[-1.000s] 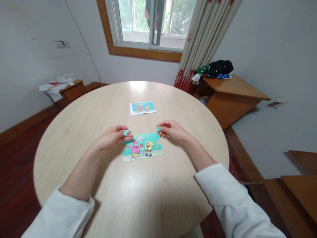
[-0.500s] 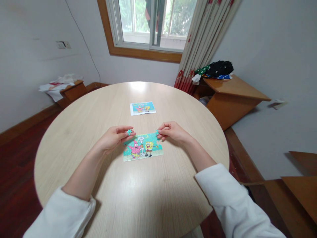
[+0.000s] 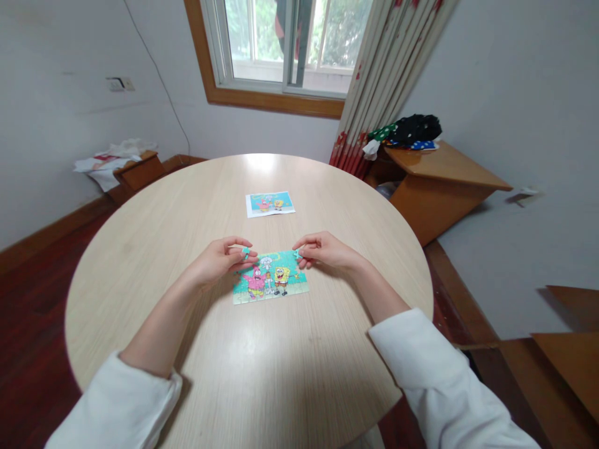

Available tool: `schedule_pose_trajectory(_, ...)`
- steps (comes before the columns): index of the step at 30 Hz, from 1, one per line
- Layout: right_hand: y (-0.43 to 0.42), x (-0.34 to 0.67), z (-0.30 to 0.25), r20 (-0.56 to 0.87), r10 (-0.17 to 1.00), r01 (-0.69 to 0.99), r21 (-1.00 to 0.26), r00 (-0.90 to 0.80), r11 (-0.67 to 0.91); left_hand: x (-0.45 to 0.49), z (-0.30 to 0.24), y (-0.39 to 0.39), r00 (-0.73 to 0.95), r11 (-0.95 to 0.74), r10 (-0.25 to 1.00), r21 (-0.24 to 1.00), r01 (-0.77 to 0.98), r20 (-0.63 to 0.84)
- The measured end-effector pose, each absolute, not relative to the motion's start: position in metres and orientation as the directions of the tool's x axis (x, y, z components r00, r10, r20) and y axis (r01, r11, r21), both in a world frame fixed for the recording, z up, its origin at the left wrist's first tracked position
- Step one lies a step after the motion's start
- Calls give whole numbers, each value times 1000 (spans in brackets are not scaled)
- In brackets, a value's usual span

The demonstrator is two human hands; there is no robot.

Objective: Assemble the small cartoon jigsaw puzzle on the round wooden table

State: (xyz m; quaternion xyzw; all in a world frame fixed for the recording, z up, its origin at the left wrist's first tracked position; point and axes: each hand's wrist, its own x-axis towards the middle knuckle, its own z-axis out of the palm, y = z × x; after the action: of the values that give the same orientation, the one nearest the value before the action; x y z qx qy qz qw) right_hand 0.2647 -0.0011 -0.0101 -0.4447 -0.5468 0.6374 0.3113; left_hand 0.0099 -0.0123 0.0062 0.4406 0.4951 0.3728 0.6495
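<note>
A jigsaw puzzle (image 3: 269, 280) with cartoon figures on a turquoise ground lies flat on the round table (image 3: 243, 362). Over its upper left corner, my left hand (image 3: 222, 259) pinches a turquoise puzzle piece (image 3: 246, 252) between thumb and fingers. My right hand (image 3: 325, 248) is at the upper right corner, its thumb and forefinger closed on another small turquoise piece (image 3: 296, 254). Both hands partly cover the puzzle's upper corners. Beyond the puzzle lies a picture sheet (image 3: 271, 204) with the same figures.
Behind the table are a window (image 3: 281, 47) and a long curtain (image 3: 374, 75). To the right stands a wooden cabinet (image 3: 435, 181) with dark clothes (image 3: 416, 130) on top. White papers or cloths (image 3: 105, 163) lie on a low wooden piece at the left.
The piece in my left hand has turned and dropped slightly. My right hand has shifted a little, with its forefinger lifted and its piece tilted differently. The puzzle has stayed in place.
</note>
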Motion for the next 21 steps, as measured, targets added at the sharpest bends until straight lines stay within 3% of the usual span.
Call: schedule_pose_trajectory(21,-1,272,-7,-263,875,160,-963,-407,-215,10,6,-13,236,283,928,958,51,-287)
